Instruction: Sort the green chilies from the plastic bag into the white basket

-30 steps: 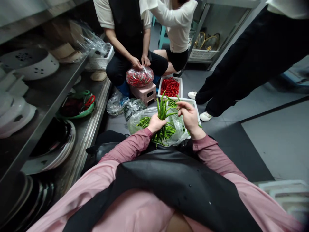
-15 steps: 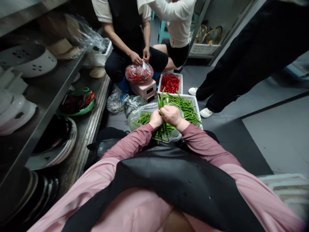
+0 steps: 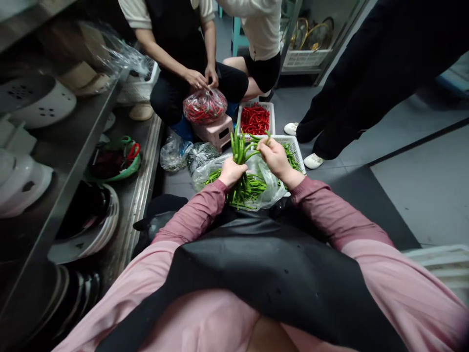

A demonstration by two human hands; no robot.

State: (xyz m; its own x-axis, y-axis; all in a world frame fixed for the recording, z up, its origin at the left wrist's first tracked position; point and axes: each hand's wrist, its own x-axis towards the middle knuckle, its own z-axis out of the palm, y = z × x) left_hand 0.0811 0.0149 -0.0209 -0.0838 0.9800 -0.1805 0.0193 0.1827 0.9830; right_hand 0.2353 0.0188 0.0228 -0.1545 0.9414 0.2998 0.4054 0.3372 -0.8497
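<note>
My left hand [image 3: 233,172] is closed around an upright bunch of long green chili peppers [image 3: 239,146], held over an open clear plastic bag [image 3: 273,190]. More green chilies [image 3: 252,185] lie inside that bag. To the right, my right hand [image 3: 274,155] pinches the end of a single green chili [image 3: 253,154], which slants over from the bunch. Behind the right hand stands a white basket [image 3: 301,164] of green chilies, partly covered by the hand and the bag.
Opposite, a person's hands [image 3: 201,79] hold the neck of a bag of red chilies [image 3: 205,106] on a pink stool [image 3: 220,131]. A white basket of red chilies [image 3: 255,120] stands beside it. Metal shelves [image 3: 84,146] with dishes line the left. Another person's shoe [image 3: 313,161] is at right.
My hands have come apart: the right has moved to the right with one chili's end, while the left keeps the bunch. The whole view has shifted slightly.
</note>
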